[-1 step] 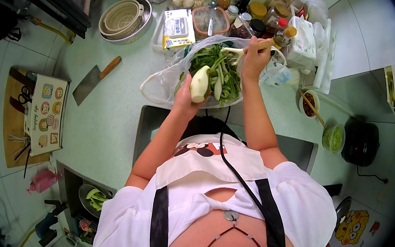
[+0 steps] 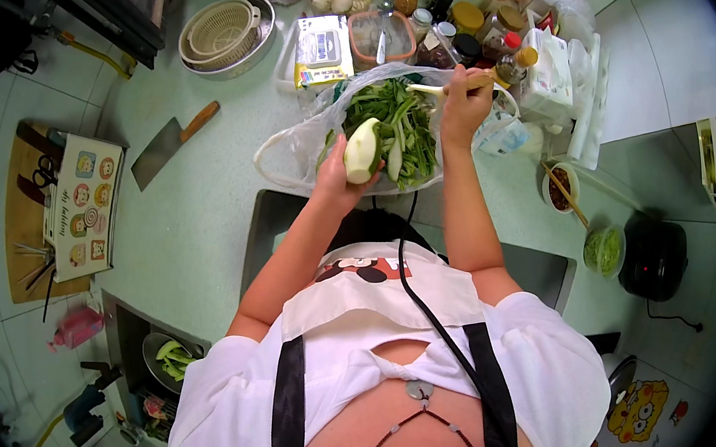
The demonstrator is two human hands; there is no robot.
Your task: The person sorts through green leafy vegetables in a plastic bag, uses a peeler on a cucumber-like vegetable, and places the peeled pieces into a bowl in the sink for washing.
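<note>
The left hand holds a pale, oblong vegetable with green along its right edge, its fingers curled around the lower left side. The right hand has its fingers closed on a slim tool with a wooden handle and a cream-coloured head, apparently a peeler.

The change is small and sits at the tool. A moment ago a green strip seemed to run from the vegetable toward a forked-looking head; now that link is not seen, and the head points left, apart from the vegetable, over the far side of the open bag. The left hand and the vegetable stay almost where they were. I judge this a pause between strokes, with the peeling unfinished, since green skin remains along one edge.

The vegetable is raised over the left part of a translucent white plastic bag, just beside a heap of green leafy strips inside it. On the pale green desk, well apart to the left, lies a broad steel cleaver with a wooden handle, untouched.
</note>
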